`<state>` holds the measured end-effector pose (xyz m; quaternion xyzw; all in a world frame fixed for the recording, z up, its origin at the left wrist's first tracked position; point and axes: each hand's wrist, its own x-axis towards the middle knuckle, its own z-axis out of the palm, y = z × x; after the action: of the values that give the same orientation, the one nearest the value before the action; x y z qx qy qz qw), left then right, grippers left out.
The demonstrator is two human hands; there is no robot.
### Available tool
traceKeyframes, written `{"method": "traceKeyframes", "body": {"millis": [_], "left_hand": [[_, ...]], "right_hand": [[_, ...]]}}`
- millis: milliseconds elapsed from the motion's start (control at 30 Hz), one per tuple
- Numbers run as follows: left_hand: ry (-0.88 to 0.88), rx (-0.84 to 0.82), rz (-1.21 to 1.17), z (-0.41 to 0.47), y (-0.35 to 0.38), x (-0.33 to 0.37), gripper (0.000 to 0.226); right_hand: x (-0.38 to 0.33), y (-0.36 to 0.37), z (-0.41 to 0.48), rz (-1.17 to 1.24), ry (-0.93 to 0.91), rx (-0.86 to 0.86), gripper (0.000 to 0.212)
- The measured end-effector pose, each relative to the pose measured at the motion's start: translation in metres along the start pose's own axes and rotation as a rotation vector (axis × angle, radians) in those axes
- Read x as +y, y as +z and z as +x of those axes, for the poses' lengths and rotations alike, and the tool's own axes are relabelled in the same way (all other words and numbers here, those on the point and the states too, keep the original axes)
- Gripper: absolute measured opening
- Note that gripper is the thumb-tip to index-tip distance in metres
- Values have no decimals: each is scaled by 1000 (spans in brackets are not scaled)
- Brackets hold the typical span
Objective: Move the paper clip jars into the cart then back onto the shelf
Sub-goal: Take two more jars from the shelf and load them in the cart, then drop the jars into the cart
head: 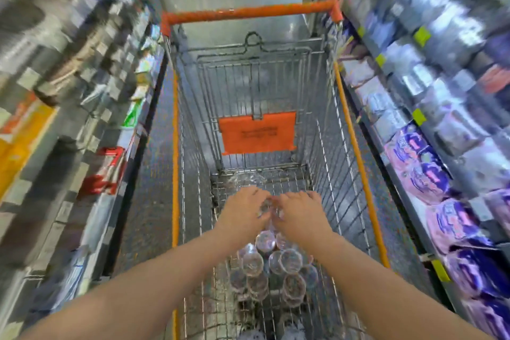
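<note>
1. Wide view first: the shelves (441, 85) line both sides of a narrow aisle, all of it smeared by blur, so which bay the jars belong in is anyone's guess.
2. The cart (357, 130) fills the aisle between them, orange handle (248, 12) at the far end, wire basket open below us.
3. Down on the basket floor, the paper clip jars (276, 259) lie in a loose heap at the near end, clear round lids catching the light, some stacked on others (no neat rows here).
4. Both arms go in. The left hand (244, 211) and right hand (300, 214) meet side by side over the far edge of that heap, knuckles up, fingers bent downward.
5. Between them sits a clear jar (269, 210), touching or nearly touching both. As for each grip, I cannot tell whether it is pinching the jar or only cupped over it; the backs of the hands hide the fingertips.
6. Risks, as I judge them: smooth clear plastic slipping from a half-closed grip on the lift; pulling a jar from the heap and sending its neighbours rolling across the wire; a lid popping on a drop and scattering clips through the mesh.
</note>
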<state>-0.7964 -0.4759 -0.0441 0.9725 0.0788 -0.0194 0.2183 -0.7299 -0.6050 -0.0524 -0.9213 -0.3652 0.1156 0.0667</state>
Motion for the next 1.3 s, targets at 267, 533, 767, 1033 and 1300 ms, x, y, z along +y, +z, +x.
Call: {"method": "traceKeyframes", "body": {"millis": [267, 533, 767, 1033, 1300], "left_hand": [[107, 174, 69, -30, -110, 55, 24], [71, 413, 165, -94, -206, 130, 22], [7, 656, 302, -185, -262, 176, 14], [-251, 779, 436, -339, -310, 159, 15], [-510, 865, 569, -533, -353, 83, 21]], "right_hand": [[-27, -111, -23, 10, -196, 291, 22], [-48, -218, -84, 62, -346, 492, 20], [-94, -288, -154, 56, -613, 554, 24], [-223, -302, -216, 56, -985, 627, 23], [-422, -272, -282, 167, -1290, 585, 24]]}}
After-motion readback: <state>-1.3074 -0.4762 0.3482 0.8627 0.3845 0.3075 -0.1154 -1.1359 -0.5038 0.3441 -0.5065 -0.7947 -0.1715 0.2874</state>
